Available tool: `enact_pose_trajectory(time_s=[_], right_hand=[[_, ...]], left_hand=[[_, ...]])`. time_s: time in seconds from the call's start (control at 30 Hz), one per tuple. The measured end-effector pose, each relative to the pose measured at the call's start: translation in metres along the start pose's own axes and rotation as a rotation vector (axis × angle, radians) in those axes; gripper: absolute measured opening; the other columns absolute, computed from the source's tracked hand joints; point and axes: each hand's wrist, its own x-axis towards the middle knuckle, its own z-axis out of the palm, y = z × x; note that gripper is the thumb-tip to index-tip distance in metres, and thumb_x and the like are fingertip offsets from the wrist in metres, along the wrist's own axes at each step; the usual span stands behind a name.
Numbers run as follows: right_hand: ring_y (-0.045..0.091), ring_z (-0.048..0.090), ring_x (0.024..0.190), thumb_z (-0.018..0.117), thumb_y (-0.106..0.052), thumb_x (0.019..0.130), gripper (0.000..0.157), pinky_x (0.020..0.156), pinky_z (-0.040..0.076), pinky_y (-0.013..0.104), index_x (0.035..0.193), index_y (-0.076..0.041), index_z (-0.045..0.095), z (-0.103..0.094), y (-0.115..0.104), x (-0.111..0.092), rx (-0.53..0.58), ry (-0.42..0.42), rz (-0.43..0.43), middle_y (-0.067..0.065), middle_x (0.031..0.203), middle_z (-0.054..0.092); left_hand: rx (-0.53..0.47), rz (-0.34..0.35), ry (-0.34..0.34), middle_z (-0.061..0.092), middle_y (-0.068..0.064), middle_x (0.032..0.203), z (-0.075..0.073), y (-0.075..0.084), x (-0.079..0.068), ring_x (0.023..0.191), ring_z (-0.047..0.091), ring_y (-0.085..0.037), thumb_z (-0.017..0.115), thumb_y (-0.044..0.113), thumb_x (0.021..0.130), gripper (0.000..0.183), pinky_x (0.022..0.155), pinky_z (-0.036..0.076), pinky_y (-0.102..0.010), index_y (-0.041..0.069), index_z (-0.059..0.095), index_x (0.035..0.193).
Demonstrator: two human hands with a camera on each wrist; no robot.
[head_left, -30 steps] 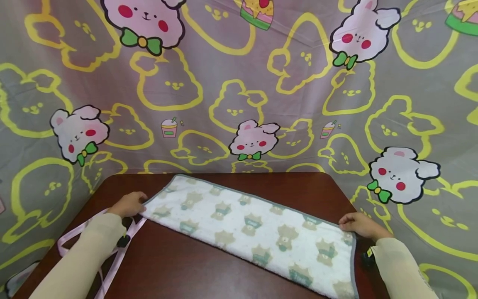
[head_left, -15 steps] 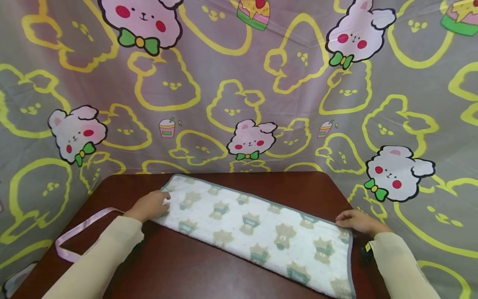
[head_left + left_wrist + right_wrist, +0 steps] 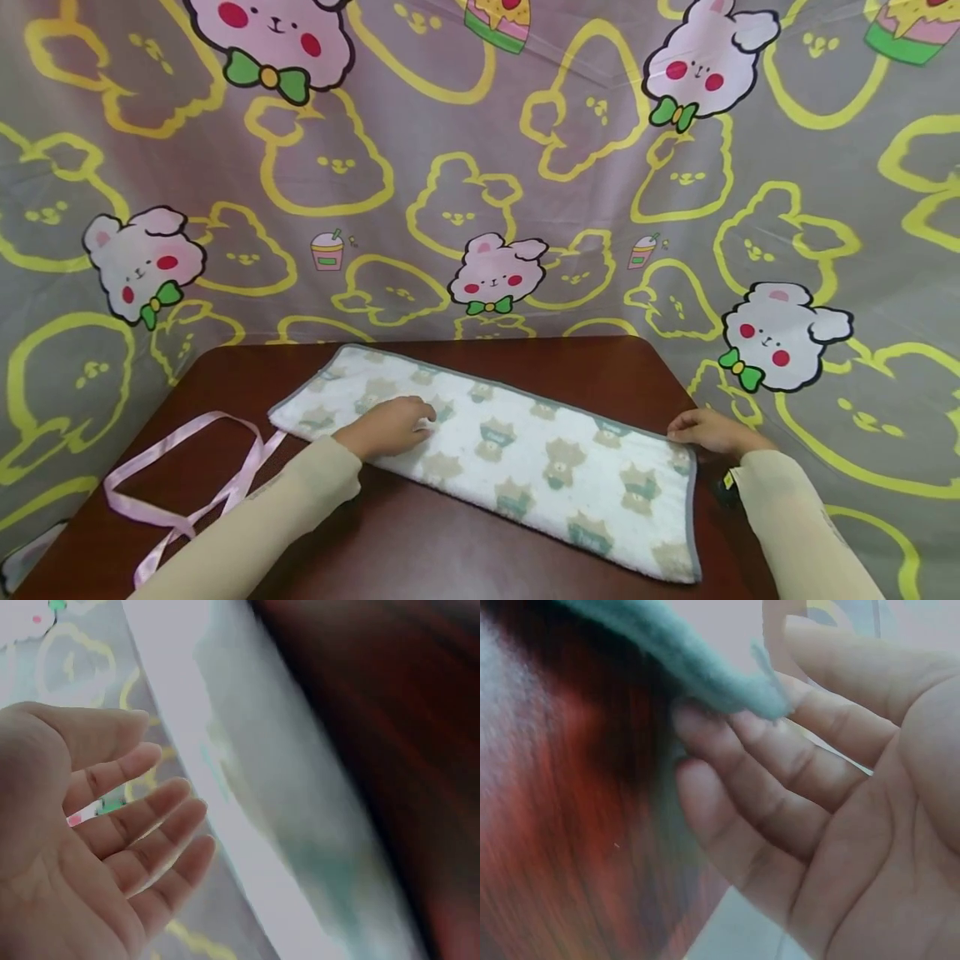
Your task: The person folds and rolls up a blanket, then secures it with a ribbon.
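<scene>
Bear-print towel slants lengthwise across worktop, far-left to near-right; under loose left hand; corner touching relaxed right hand.

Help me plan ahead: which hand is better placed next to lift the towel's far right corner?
Likely the right hand, touching that corner; the left hand is over the towel's other half.

Before me is a glossy reddish-brown table; on it a white bear-print cloth with grey edging lies slantwise, and to my left a pink ribbon loops loosely
</scene>
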Motion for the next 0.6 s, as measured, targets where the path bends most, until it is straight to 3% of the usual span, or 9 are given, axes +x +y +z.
enact_pose_trajectory(time_s=[0.23,0.4,0.6], right_hand=[[0.018,0.054,0.078,0.060,-0.026,0.085,0.024,0.069,0.045,0.038,0.096,-0.005,0.062,0.000,-0.005,0.007,-0.157,0.092,-0.095,0.003,0.086,0.060],[0.017,0.053,0.075,0.063,-0.021,0.083,0.016,0.066,0.045,0.036,0.091,-0.007,0.065,-0.001,-0.014,0.009,-0.266,0.051,-0.106,0.001,0.083,0.060],[0.017,0.052,0.071,0.067,-0.021,0.079,0.015,0.062,0.045,0.034,0.087,-0.009,0.065,-0.001,-0.018,0.012,-0.305,-0.019,-0.061,0.001,0.081,0.060]], left_hand=[[0.085,0.203,0.014,0.059,0.003,0.094,0.024,0.041,0.031,0.086,0.054,-0.010,0.057,0.016,0.085,0.015,0.072,0.046,-0.026,0.016,0.064,0.098],[0.107,0.310,0.000,0.059,0.006,0.093,0.038,0.078,0.050,0.085,0.055,-0.007,0.056,0.016,0.084,0.016,0.072,0.045,-0.023,0.017,0.065,0.098],[0.164,0.380,-0.005,0.058,0.008,0.090,0.039,0.116,0.070,0.081,0.054,-0.006,0.060,0.024,0.082,0.019,0.067,0.045,-0.023,0.020,0.064,0.101]])
